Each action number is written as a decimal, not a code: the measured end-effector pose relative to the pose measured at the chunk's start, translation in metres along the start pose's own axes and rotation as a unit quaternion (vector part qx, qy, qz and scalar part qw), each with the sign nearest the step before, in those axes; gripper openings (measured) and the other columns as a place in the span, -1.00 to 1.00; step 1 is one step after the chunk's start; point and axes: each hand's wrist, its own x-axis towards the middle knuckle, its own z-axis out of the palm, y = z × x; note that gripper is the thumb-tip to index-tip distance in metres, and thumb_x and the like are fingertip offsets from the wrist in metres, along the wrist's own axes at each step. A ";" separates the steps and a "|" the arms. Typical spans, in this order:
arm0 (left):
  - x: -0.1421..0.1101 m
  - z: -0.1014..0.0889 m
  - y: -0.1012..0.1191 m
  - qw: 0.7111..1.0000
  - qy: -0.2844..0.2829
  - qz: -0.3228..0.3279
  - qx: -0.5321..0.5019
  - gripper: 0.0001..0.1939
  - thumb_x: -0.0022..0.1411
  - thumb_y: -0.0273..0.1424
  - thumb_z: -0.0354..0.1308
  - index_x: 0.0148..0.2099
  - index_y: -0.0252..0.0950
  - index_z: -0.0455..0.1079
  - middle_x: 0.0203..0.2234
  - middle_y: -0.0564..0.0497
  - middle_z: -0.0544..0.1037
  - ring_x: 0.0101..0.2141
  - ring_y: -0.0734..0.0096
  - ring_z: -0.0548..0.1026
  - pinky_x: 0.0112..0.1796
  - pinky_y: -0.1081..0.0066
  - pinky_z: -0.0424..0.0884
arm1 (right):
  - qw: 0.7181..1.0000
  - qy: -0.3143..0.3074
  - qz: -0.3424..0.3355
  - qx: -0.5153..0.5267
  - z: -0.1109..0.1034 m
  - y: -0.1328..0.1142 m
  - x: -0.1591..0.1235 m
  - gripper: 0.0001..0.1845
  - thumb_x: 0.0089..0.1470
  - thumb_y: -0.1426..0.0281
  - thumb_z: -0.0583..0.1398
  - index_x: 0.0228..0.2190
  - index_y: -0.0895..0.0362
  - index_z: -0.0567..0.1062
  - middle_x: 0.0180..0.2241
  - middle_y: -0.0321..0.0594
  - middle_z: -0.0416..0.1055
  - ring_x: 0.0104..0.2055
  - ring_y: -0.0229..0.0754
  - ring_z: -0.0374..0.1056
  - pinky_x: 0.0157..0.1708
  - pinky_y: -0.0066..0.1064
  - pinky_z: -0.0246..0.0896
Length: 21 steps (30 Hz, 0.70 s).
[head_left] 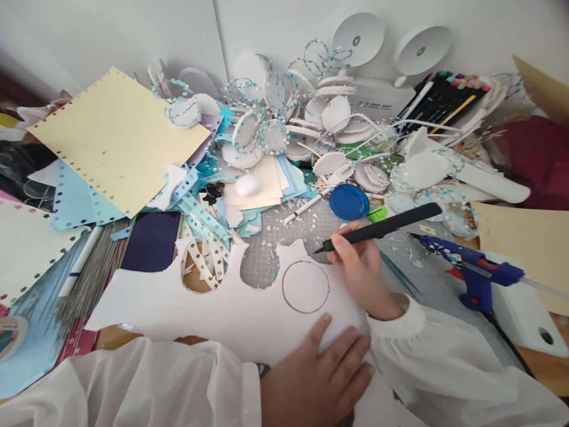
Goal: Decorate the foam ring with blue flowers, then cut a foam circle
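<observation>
My right hand grips a slim black craft knife, its thin pointed tip just above the top edge of a white foam sheet. Close to that tip is a dark circle outline on the sheet. Below the circle, my left hand lies flat on the sheet with fingers spread, holding nothing. Rounded openings cut into the sheet's upper edge show the grey cutting mat and strips of punched paper beneath.
White discs wrapped in blue-white garland pile up along the wall. A blue glue gun lies at right, with a blue round lid nearer the middle. Cream paper, a dark phone-like slab and wire stems crowd the left.
</observation>
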 end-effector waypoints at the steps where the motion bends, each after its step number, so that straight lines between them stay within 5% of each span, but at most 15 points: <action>1: 0.000 0.000 0.000 1.000 -0.002 -0.001 -0.002 -0.58 0.40 -0.38 -0.22 0.21 -0.28 0.24 0.20 -0.06 0.30 0.18 0.17 0.25 0.08 0.01 0.18 | 0.999 -0.036 0.005 -0.003 0.000 -0.001 -0.001 -0.78 0.06 0.22 0.18 -0.37 0.03 0.24 -0.43 -0.35 0.23 -0.52 -0.31 0.17 -0.52 -0.43 0.16; 5: 0.000 0.002 0.001 1.000 -0.004 -0.001 -0.010 -0.58 0.39 -0.37 -0.20 0.22 -0.30 0.22 0.21 -0.09 0.27 0.19 0.14 0.23 0.09 0.00 0.17 | 0.989 -0.131 -0.014 -0.060 0.001 -0.005 -0.003 -0.84 0.07 0.27 0.18 -0.38 0.05 0.30 -0.38 -0.32 0.24 -0.46 -0.31 0.20 -0.48 -0.44 0.19; 21: 0.000 0.006 0.003 1.000 0.022 -0.016 -0.013 -0.58 0.40 -0.40 -0.24 0.18 -0.26 0.27 0.18 -0.04 0.32 0.16 0.19 0.28 0.07 0.02 0.22 | 0.971 -0.190 -0.055 -0.133 0.003 -0.007 -0.003 -0.84 0.07 0.33 0.18 -0.31 0.05 0.28 -0.34 -0.29 0.22 -0.36 -0.27 0.24 -0.43 -0.44 0.20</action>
